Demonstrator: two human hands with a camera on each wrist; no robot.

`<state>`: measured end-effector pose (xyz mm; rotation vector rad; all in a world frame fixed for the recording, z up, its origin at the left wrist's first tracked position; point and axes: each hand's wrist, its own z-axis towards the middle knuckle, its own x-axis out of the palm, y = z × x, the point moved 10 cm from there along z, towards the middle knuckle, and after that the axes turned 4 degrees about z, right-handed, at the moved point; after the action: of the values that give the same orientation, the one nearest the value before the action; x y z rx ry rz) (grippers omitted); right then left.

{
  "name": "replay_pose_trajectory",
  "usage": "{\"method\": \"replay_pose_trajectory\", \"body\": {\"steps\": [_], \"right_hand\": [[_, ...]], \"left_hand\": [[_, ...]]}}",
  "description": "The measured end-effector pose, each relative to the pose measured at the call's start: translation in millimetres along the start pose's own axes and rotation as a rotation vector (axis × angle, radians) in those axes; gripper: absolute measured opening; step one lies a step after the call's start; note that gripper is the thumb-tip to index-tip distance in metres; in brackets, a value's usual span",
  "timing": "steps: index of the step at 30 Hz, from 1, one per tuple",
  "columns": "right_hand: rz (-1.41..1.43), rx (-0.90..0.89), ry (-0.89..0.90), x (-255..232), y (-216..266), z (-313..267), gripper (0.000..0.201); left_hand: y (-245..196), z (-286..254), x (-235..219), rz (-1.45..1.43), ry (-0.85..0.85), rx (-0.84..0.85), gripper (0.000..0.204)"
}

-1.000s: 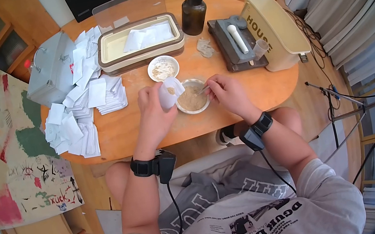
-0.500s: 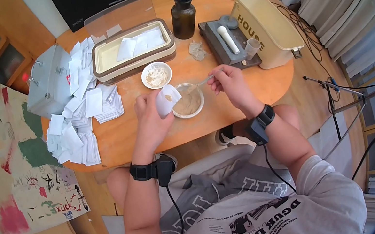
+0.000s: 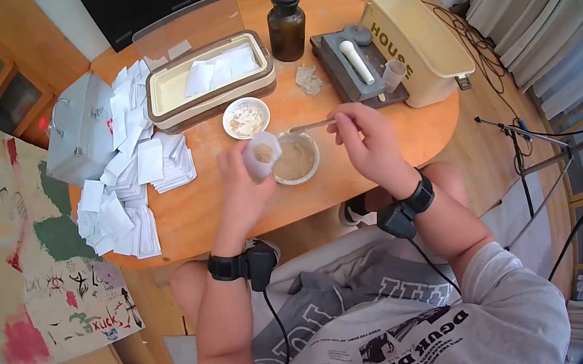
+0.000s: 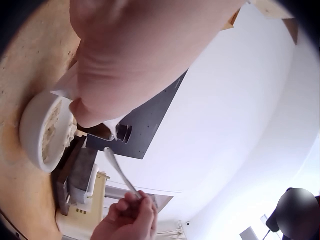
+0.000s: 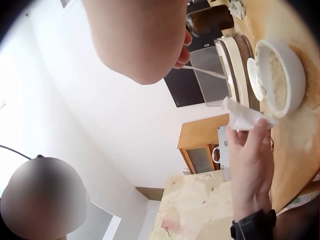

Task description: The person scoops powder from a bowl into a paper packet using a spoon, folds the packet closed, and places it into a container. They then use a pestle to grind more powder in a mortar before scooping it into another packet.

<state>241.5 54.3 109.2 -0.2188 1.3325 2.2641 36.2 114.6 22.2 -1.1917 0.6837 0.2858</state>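
Near the front edge of the counter (image 3: pixel 287 202), the left grip (image 3: pixel 242 195) clamps a tilted paper packet (image 3: pixel 255 165); squeezing could spill powder (image 3: pixel 263 154) outside the bowl (image 3: pixel 296 182) just rightward; the right grip (image 3: pixel 373 144) pinches a spoon (image 3: pixel 312 126) above its far rim, where a loose pinch could drop it

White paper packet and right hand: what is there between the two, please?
In the head view, a bowl with brownish contents and, near its far rim, the thin utensil held by the right hand.
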Motion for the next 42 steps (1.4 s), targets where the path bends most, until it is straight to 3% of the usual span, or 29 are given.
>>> {"method": "replay_pose_trajectory", "body": {"steps": [1, 3, 4, 6, 7, 9, 16, 19, 21, 22, 24, 25, 27, 31, 33, 36, 42], "right_hand": [[-0.018, 0.065, 0.001, -1, -9, 1, 0.010], [-0.037, 0.129, -0.001, 2, -29, 3, 0.011], [-0.044, 0.105, 0.104, 19, -42, 1, 0.011], [0.001, 0.043, 0.239, 41, -43, -5, 0.013], [0.001, 0.045, 0.238, 41, -41, -5, 0.013], [-0.029, -0.049, 0.431, 57, -24, -9, 0.012], [-0.054, 0.009, 0.368, 22, -13, -1, 0.012], [-0.073, -0.001, 0.496, 36, -14, -8, 0.011], [-0.090, -0.165, 0.459, 44, -12, -12, 0.012], [-0.092, -0.163, 0.457, 42, -10, -12, 0.012], [-0.093, 0.009, 0.328, 29, -21, -6, 0.009], [-0.092, 0.009, 0.333, 30, -21, -6, 0.009], [-0.188, 0.041, 0.149, 14, -29, 1, 0.010], [-0.170, 0.176, 0.144, 31, -55, -10, 0.013], [0.114, 0.426, 0.160, 45, -83, -21, 0.018], [0.184, 0.554, 0.166, 52, -90, -25, 0.022], [0.450, 0.668, 0.101, 58, -109, -35, 0.021]], "left_hand": [[9, 2, 4, -0.001, 0.001, -0.001, 0.063], [32, 5, -3, -0.399, -0.146, -0.073, 0.063], [30, 6, -5, -0.398, -0.143, -0.073, 0.063], [33, 5, -4, -0.709, -0.118, -0.188, 0.066], [32, 5, -5, -0.709, -0.116, -0.189, 0.066], [24, 6, -7, -0.683, -0.108, -0.121, 0.066], [16, 2, -17, -0.404, -0.110, -0.079, 0.066], [16, 1, -15, -0.312, -0.087, -0.086, 0.066], [17, 3, -12, -0.275, -0.086, -0.058, 0.067], [17, 3, -11, -0.276, -0.084, -0.057, 0.067], [15, 2, -13, -0.220, -0.089, -0.046, 0.067], [15, 1, -14, -0.221, -0.092, -0.050, 0.067], [11, 1, -14, -0.199, -0.083, -0.032, 0.067], [4, 0, -17, -0.095, -0.112, -0.009, 0.066], [0, 0, -18, -0.005, -0.089, -0.014, 0.064], [-1, -1, -16, -0.018, -0.097, 0.013, 0.062], [-2, -2, -12, 0.041, -0.046, 0.018, 0.061]]}}
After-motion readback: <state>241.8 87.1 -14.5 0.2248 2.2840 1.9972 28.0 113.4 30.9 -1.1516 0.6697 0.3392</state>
